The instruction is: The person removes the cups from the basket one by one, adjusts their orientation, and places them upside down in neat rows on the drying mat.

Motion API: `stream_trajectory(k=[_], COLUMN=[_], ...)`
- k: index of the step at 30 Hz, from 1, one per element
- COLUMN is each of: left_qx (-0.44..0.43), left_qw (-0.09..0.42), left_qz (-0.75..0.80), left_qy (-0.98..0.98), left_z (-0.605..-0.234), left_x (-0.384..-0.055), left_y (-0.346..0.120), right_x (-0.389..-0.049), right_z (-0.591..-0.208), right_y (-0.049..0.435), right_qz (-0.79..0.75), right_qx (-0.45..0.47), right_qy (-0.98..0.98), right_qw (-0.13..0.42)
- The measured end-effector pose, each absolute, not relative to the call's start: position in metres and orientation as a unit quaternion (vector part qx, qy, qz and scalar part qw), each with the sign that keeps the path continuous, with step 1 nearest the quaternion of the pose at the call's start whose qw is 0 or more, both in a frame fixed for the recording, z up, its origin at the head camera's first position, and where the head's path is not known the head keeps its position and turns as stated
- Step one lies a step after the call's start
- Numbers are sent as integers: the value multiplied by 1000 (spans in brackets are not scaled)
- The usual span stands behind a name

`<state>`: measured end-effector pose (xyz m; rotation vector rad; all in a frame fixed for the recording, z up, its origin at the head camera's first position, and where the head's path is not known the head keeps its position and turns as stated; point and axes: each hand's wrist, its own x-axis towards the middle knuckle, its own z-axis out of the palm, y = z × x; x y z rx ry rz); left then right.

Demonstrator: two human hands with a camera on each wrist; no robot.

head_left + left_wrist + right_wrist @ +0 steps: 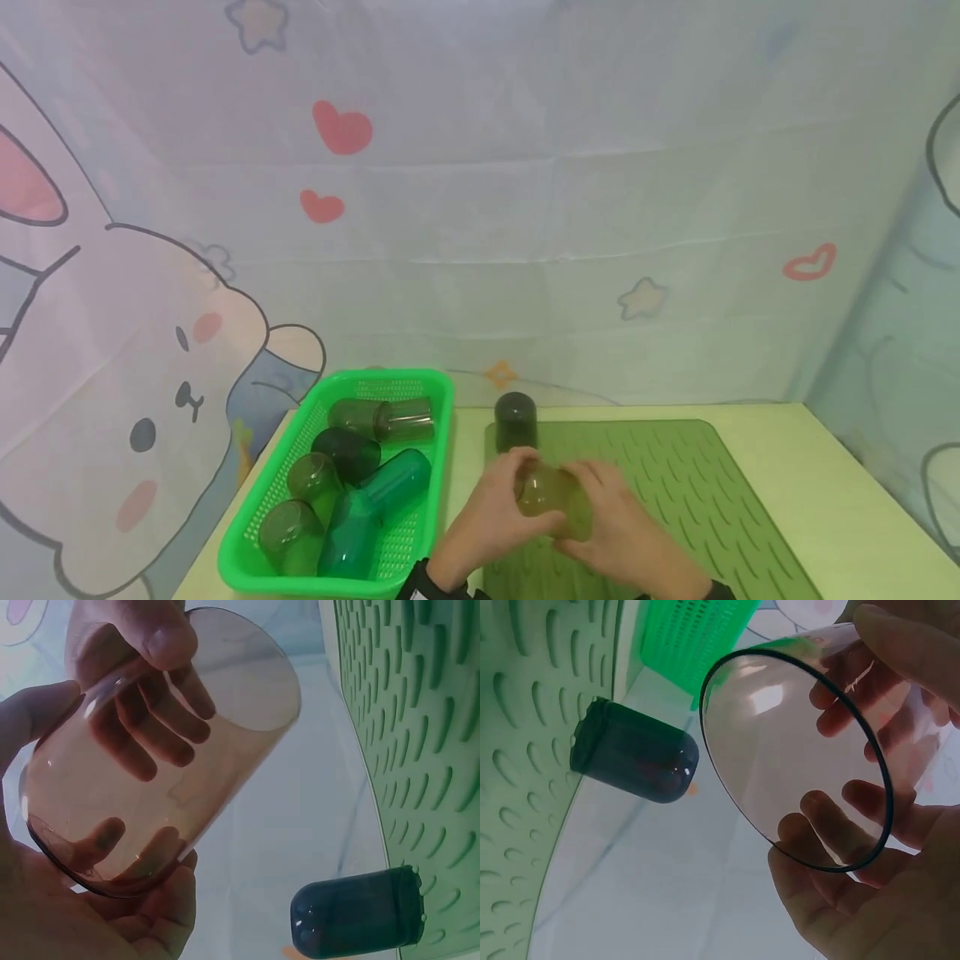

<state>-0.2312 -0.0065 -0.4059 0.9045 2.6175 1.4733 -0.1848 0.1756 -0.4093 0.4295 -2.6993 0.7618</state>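
Both hands hold a clear, brownish-tinted drinking glass (551, 493) above the green mat (675, 492). Curled around one side of it is my left hand (501, 512); in the left wrist view, that hand's fingers (169, 900) lie at the glass's rounded base end. My right hand (618, 521) grips the other side, its fingers showing through the wall in the left wrist view. The right wrist view looks into the glass's wide open mouth (772, 772), tilted with a dark rim. Just beyond the hands, a dark glass (516, 419) stands upside down at the mat's far left corner.
Left of the mat stands a green plastic basket (441, 500). Inside lie several glasses, including a teal bottle-shaped one (352, 533), a dark one (348, 454) and smoky ones (291, 533). A printed cloth (465, 208) hangs behind the pale table (847, 475).
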Motion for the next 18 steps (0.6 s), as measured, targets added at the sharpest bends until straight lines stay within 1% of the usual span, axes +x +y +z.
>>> stream_trajectory(k=[6, 11, 18], left_qx=[281, 292, 309], left_qw=[13, 17, -28], left_qz=[462, 446, 378], left_qy=[841, 846, 872], left_z=[-408, -408, -395], left_x=[-231, -232, -230], left_y=[-6, -7, -24], right_x=[-188, -190, -197], right_z=[-412, -413, -421], right_y=[176, 178, 188], right_qz=[252, 261, 314], right_qx=[158, 154, 128], right_qy=[-944, -943, -931], right_qw=[145, 137, 136])
